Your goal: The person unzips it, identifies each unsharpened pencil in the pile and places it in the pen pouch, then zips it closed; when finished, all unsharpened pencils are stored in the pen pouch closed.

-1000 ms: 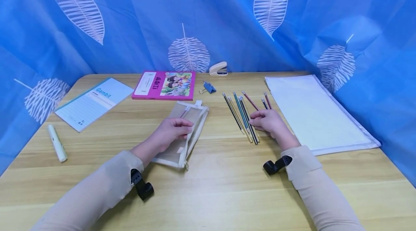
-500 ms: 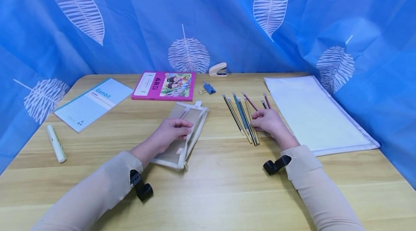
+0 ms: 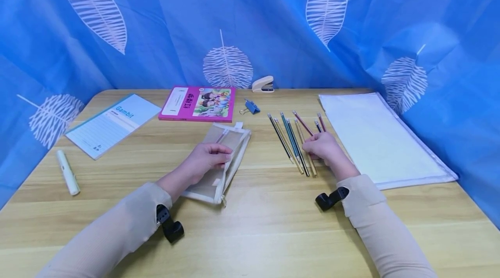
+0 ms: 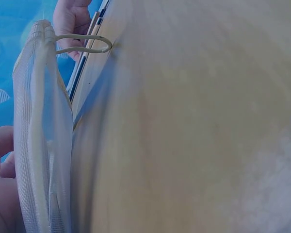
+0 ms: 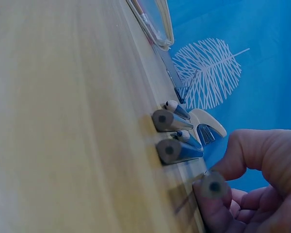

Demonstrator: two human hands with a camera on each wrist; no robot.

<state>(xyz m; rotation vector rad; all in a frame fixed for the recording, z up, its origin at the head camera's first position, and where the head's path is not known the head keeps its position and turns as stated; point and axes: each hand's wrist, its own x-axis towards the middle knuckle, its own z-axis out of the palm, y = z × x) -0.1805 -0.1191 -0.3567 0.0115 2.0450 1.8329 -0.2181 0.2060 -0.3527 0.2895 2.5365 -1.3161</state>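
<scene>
In the head view my left hand (image 3: 207, 158) pinches the upper side of a see-through mesh zip pouch (image 3: 205, 189), lifting its mouth apart. A pencil (image 3: 222, 135) with a pale eraser end shows inside it. The pouch's mesh wall (image 4: 29, 145) and cord loop fill the left of the left wrist view. My right hand (image 3: 323, 147) pinches a gold pencil (image 3: 306, 147) between thumb and fingertip; the pencil's blunt end (image 5: 214, 186) faces the right wrist camera. Left of it lie several pencils (image 3: 287, 145), dark, gold and teal. A red pencil (image 3: 303, 122) lies behind the hand.
A blue binder clip (image 3: 251, 107), a white stapler (image 3: 263, 84) and a pink book (image 3: 197, 104) stand at the back. A notebook (image 3: 113, 126) and a pale green tube (image 3: 68, 173) lie at left. A white sheet-like pouch (image 3: 383, 139) covers the right side.
The right hand's fingers have shifted slightly right, and the gold pencil has come apart from the dark and teal ones. The left hand and mesh pouch have stayed put.
</scene>
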